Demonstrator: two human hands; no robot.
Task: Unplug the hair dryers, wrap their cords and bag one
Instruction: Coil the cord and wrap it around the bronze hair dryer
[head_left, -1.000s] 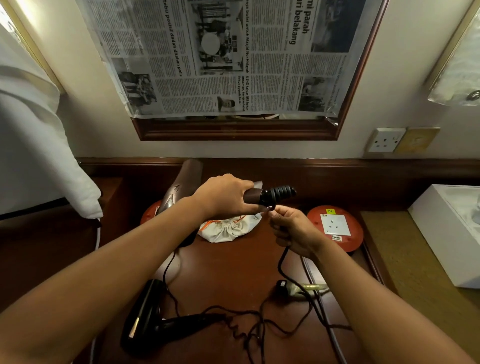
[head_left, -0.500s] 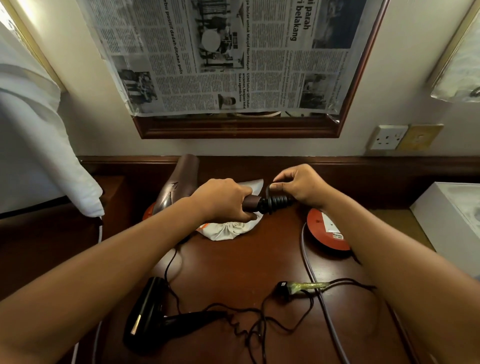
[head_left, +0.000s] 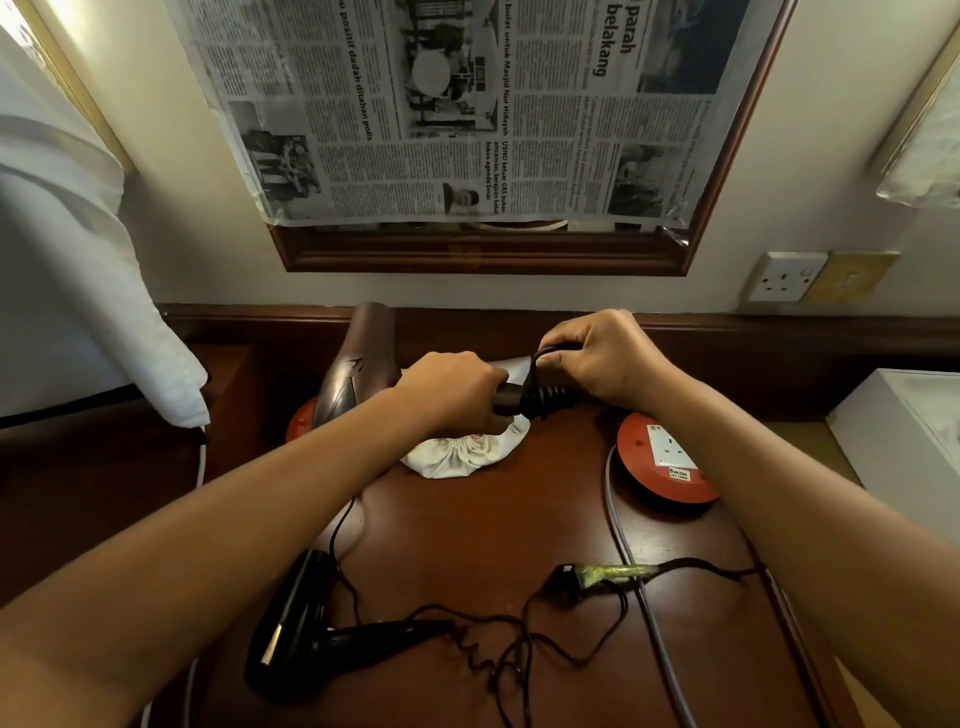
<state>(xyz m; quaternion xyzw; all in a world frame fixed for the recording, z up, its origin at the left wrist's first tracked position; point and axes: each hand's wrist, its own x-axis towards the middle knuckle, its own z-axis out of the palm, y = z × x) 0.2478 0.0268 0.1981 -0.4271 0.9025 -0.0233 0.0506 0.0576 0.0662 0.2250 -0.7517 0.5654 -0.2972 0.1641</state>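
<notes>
Mid-frame, the left hand (head_left: 449, 392) has its fingers wrapped round the handle of the brown hair dryer (head_left: 358, 366), so most of the handle is hidden; the barrel pokes toward the upper left. The right hand (head_left: 605, 358) pinches a loop of black cord (head_left: 535, 364) right at the ribbed strain relief, fingers curled tight on it. The white drawstring bag (head_left: 462, 454) sits on the tabletop (head_left: 493, 535) just under both hands, partly covered. The black hair dryer (head_left: 311, 634) lies lower left, its cord a tangle that's hard to trace. The plug (head_left: 571, 574) lies lower right, beside a red socket reel (head_left: 665, 462).
</notes>
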